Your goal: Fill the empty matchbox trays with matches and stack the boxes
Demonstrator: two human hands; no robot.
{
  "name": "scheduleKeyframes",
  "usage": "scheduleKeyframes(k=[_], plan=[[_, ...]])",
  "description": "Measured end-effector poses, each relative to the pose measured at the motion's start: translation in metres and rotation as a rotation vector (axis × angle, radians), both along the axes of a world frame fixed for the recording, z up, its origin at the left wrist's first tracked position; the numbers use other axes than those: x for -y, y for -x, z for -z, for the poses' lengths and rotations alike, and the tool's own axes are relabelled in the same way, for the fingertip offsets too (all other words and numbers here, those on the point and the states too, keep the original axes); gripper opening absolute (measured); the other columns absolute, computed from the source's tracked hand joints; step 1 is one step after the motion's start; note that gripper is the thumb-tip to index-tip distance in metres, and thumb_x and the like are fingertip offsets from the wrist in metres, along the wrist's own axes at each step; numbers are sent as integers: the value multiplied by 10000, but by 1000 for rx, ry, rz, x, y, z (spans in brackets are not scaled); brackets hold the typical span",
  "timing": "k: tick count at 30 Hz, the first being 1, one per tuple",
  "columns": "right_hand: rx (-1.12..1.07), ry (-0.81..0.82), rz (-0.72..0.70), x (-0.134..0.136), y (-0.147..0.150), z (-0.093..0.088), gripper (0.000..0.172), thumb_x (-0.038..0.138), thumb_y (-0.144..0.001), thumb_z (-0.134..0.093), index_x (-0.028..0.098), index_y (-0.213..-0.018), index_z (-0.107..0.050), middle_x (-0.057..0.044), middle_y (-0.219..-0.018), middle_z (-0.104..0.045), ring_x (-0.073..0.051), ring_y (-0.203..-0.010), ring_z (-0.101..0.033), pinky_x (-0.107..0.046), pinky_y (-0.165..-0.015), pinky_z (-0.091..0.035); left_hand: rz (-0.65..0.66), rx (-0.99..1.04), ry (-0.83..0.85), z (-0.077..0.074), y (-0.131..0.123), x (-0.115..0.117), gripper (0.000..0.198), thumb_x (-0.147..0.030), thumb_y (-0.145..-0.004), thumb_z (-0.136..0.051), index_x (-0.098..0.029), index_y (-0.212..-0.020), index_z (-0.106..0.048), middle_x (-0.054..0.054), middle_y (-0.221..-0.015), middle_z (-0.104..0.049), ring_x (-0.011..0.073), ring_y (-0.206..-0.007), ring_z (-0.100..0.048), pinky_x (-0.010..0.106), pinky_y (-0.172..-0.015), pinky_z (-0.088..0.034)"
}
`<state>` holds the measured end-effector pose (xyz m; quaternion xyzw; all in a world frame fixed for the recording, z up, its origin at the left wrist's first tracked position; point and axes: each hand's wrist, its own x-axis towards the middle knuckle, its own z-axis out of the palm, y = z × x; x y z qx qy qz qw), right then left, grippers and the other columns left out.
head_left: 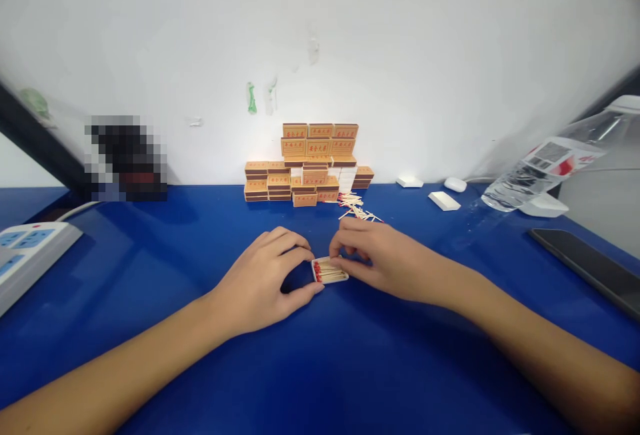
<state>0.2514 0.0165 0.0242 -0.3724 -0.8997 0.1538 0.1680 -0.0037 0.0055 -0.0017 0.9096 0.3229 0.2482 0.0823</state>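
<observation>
A small white matchbox tray lies on the blue table, filled with red-tipped matches whose heads point left. My left hand grips the left end of this tray between thumb and index finger. Over the tray's right part, my right hand pinches with thumb and forefinger at the matches; whatever is between the fingertips is hidden. Just behind, a pile of loose matches is scattered on the table. Stacked matchboxes with orange labels stand against the wall.
White empty trays and a white rounded case lie back right. A water bottle leans there, near a dark phone. At left are a power strip and a blurred dark object.
</observation>
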Motion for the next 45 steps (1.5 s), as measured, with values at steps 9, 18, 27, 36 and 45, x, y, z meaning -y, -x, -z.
scheduleKeyframes(k=[9,18,27,36,45], plan=[[216,-174,360,-45,-60,-14,137,242,-925,-583,203,-834,-679,-62,-812,-658,-203,-708,-572,-323,-645,-386,-41,81,-59,-1,-1,0,213,-364,-962,-729,-194,-1089,-728,89,-1157,-726,267,-1081,-659,477,-963,-553],[276,-41,292,-50,-72,-9,147,234,-895,-604,205,-962,-732,-45,-836,-654,-176,-695,-570,-302,-632,-407,-49,39,-11,2,0,-2,224,-371,-963,-723,-202,-1110,-733,92,-1180,-720,273,-1110,-651,489,-976,-550],[232,46,292,-57,-69,5,233,371,-950,-565,194,-876,-696,-70,-839,-674,-190,-711,-574,-324,-653,-421,-37,41,-9,1,0,0,213,-357,-962,-726,-202,-1106,-733,83,-1179,-721,263,-1104,-648,482,-977,-548],[156,93,334,-53,-73,-12,140,327,-881,-607,214,-869,-688,-38,-784,-691,-181,-660,-582,-309,-631,-425,-45,27,-3,1,0,1,202,-368,-962,-725,-215,-1093,-734,82,-1185,-719,272,-1117,-646,481,-975,-548],[224,180,256,-51,-75,-12,190,388,-869,-673,222,-873,-763,-52,-825,-709,-184,-674,-599,-318,-645,-426,-42,26,-8,2,0,0,204,-364,-957,-732,-213,-1094,-731,77,-1188,-717,268,-1122,-649,477,-983,-544]])
